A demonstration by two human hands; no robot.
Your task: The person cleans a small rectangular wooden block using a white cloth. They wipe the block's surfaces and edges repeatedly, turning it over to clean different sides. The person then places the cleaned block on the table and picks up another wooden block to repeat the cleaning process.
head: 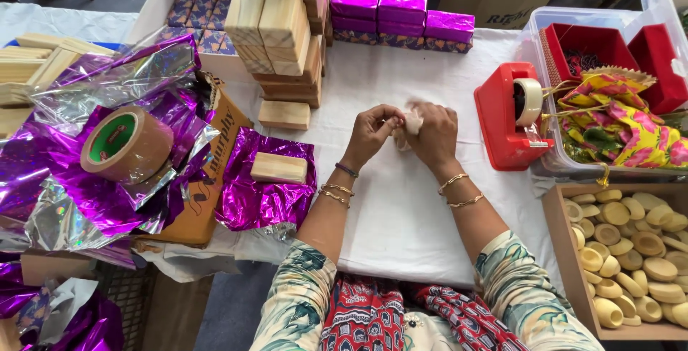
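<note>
At the near right edge of the table, an open wooden tray [555,229] holds a heap of small cream-coloured clay cups [631,250], too many and too overlapped to count. At the centre of the white cloth [401,207], the person's left hand [369,134] and right hand [435,134] meet, the fingers of both closed around a small pale crumpled piece [412,121]; it is too bunched and blurred to tell its long axis or which way it points. It sits between the two hands just above the cloth.

To the left, one wooden block [278,167] lies on a sheet of purple foil [251,200], its long side running left to right. Farther left, one roll of brown tape [125,143] rests on loose crumpled foil [107,78].

To the right, a red tape dispenser [502,121] stands beside a clear plastic tub [537,32] holding two red boxes [595,46] and floral yellow-and-pink fabric [623,121].

Beyond the hands rises a stack of bare wooden blocks [276,28]. At the far edge, five foil-wrapped purple boxes [401,10] show, stacked in a row, and a white box [161,3] holds patterned packets [201,14].
</note>
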